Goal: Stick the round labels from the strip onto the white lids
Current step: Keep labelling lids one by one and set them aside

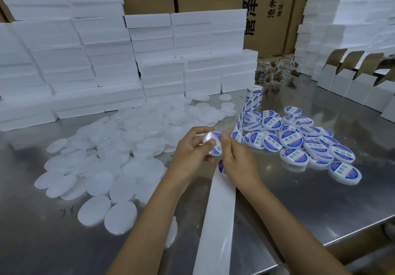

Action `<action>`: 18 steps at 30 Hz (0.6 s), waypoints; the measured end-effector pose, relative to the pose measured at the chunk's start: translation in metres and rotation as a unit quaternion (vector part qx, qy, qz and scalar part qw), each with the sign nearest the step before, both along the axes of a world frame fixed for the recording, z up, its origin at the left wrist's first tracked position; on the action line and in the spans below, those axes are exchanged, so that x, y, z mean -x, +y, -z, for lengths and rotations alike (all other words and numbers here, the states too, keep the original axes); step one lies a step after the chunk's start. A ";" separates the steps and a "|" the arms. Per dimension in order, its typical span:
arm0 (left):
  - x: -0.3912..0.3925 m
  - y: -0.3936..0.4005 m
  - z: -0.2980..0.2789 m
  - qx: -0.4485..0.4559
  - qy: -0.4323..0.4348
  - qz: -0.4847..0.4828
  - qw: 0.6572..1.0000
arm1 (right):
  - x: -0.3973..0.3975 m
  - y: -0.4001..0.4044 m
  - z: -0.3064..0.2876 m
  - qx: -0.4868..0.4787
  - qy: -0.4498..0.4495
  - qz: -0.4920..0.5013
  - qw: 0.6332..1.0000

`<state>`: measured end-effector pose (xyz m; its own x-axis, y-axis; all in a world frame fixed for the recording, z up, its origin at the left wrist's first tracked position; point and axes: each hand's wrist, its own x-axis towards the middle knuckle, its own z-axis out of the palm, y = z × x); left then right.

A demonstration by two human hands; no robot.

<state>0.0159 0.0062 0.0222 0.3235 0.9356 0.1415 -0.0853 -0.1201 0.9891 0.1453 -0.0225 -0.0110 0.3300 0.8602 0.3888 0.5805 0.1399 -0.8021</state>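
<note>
Left hand [192,148] gripped a lid [211,144] above the surface [299,200], fingers curled round it; right hand [237,159] pinched a label [218,146] onto it, beside the strip [218,206].

Steel table [299,200] carries plain lids [102,167], labelled lids [299,142], foam boxes [85,60].

White lid [210,145] held tilted, blue label [218,146] (half-on), strip [220,206] trailing below.

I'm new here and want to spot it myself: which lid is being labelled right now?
Start at the steel table. Between the plain lids and the labelled lids, both hands hold one lid. Only it is lifted, its label half on.
</note>
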 end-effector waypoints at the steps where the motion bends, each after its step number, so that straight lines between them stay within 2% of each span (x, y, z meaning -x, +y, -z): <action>1: 0.003 0.001 -0.001 -0.008 -0.005 -0.018 1.000 | 0.000 0.000 -0.001 0.000 0.017 -0.012 1.000; 4: 0.007 0.002 -0.004 0.010 -0.026 -0.079 0.996 | 0.004 -0.001 -0.003 0.012 0.050 -0.040 0.998; 9: 0.008 0.002 -0.004 0.042 -0.076 -0.089 0.992 | 0.006 -0.001 -0.003 -0.013 0.046 -0.055 0.997; 18: 0.008 -0.002 -0.007 -0.001 -0.038 0.040 0.999 | 0.002 0.000 -0.003 -0.036 0.084 -0.026 0.996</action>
<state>0.0080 0.0040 0.0297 0.3851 0.9070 0.1704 -0.1686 -0.1124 0.9793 0.1430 -0.0229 -0.0081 0.3516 0.8498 0.3927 0.4304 0.2258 -0.8739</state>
